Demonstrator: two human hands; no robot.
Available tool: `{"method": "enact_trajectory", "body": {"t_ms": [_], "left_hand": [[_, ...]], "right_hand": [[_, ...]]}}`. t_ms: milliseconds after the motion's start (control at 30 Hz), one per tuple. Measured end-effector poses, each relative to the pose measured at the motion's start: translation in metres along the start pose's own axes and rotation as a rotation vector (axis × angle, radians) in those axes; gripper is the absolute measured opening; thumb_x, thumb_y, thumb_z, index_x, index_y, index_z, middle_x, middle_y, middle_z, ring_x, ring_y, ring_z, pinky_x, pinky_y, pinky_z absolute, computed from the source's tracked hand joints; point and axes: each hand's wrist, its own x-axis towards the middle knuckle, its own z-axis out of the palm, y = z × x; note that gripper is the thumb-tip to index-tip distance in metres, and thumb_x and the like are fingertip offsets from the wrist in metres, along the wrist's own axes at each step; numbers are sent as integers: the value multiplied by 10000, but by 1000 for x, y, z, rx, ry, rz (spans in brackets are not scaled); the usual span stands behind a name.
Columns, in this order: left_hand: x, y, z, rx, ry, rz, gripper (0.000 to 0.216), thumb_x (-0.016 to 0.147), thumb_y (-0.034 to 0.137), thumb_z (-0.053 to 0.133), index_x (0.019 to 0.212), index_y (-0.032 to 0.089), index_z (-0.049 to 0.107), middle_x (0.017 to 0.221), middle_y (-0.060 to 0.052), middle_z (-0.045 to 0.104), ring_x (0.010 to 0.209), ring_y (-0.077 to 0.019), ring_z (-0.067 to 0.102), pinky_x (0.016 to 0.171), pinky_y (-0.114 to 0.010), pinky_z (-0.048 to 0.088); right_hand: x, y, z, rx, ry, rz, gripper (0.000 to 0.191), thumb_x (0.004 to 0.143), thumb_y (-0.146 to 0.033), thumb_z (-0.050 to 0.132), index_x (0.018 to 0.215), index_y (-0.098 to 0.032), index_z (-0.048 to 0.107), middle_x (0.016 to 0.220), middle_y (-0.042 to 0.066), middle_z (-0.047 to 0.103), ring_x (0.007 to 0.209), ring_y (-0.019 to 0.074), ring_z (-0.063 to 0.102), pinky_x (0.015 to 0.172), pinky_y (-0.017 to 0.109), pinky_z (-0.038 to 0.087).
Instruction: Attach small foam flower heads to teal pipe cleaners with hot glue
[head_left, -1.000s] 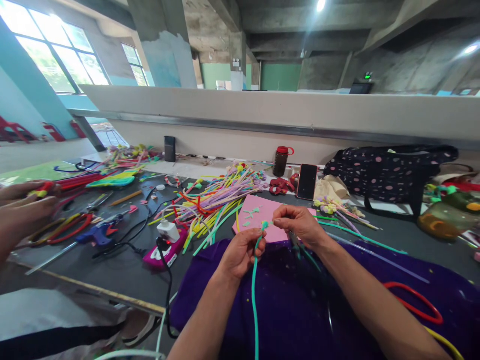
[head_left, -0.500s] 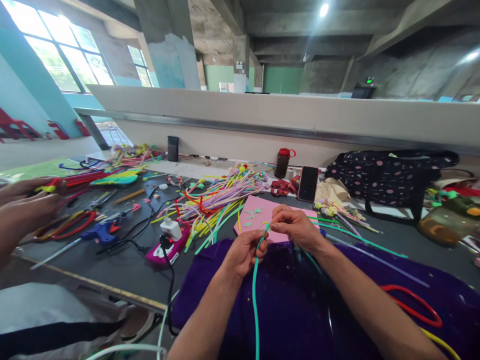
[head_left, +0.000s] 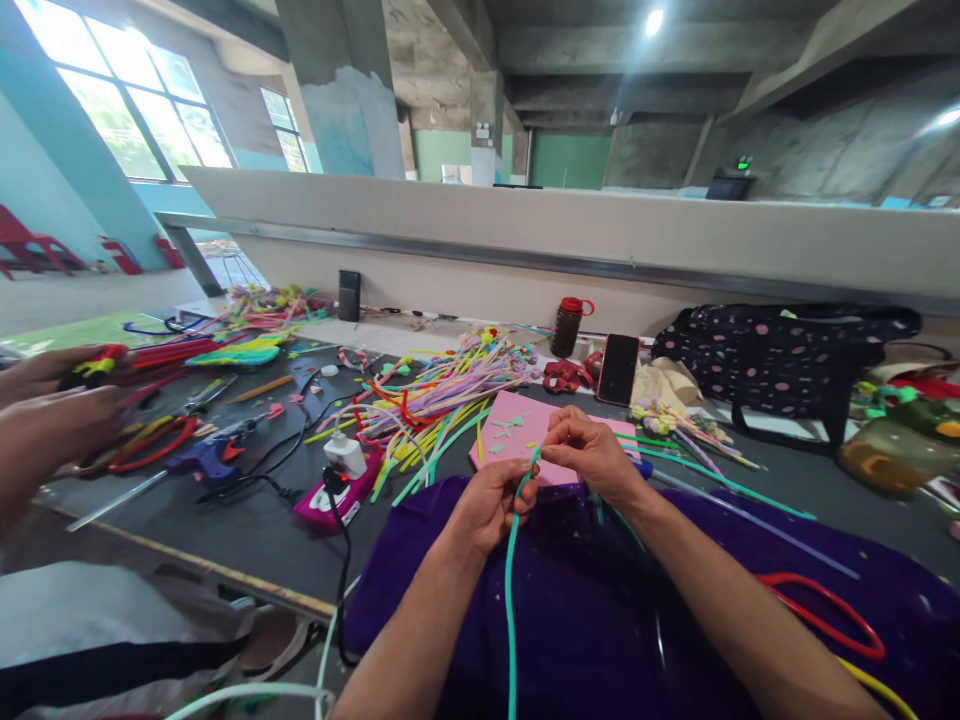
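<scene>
Gripping a cord [head_left: 511, 600], green and thin, in left hand [head_left: 487, 508], pinched between thumb and fingers close below its upper end. Only a short tip above that pinch; below it, past the curled fingers, hanging nearly straight over purple cloth [head_left: 600, 620] and out of view at the bottom edge. Bending thumb and forefinger of right hand [head_left: 589, 452] together at the tip, just beside the left fingertips; cannot tell whether pinching the cord itself or a small bit at its end.

Just beyond the hands, on a pink board [head_left: 504, 405], scattered green scraps [head_left: 516, 421]. To the right on the cloth, a red loop [head_left: 874, 635] and, nearer, a yellow cord [head_left: 885, 692]. Behind the board and toward the left, a heap of many-coloured stems [head_left: 442, 390]. Past it, a bottle [head_left: 568, 328] with red lid, then a phone [head_left: 619, 368] propped upright, then a dark patterned bag [head_left: 765, 360].

Left of the cloth, a magenta power strip [head_left: 319, 515] with white plug [head_left: 345, 457]; farther left, a blue glue gun [head_left: 196, 463]. At the far left edge, a co-worker's hands [head_left: 64, 420] around something red and yellow.
</scene>
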Motion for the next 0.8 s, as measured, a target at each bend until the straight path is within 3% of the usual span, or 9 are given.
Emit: {"method": "enact_trajectory", "body": {"t_ms": [500,800], "left_hand": [[-1,1,-3,-70,-79,-13,94,728,206,517,737,113,527,469,28,471,338,-35,349,268,-114,177],[-2,2,-3,-84,-70,40,93,725,212,524,739,119,524,478,33,463,345,-37,370,267,-111,201]], "right_hand": [[-3,1,6,-3,67,-13,56,666,-266,670,705,-226,667,806,20,488,809,158,475,660,263,390],[0,0,7,223,226,49,95,669,-288,648,714,-205,631,786,4,527,729,128,482,608,232,393]]}}
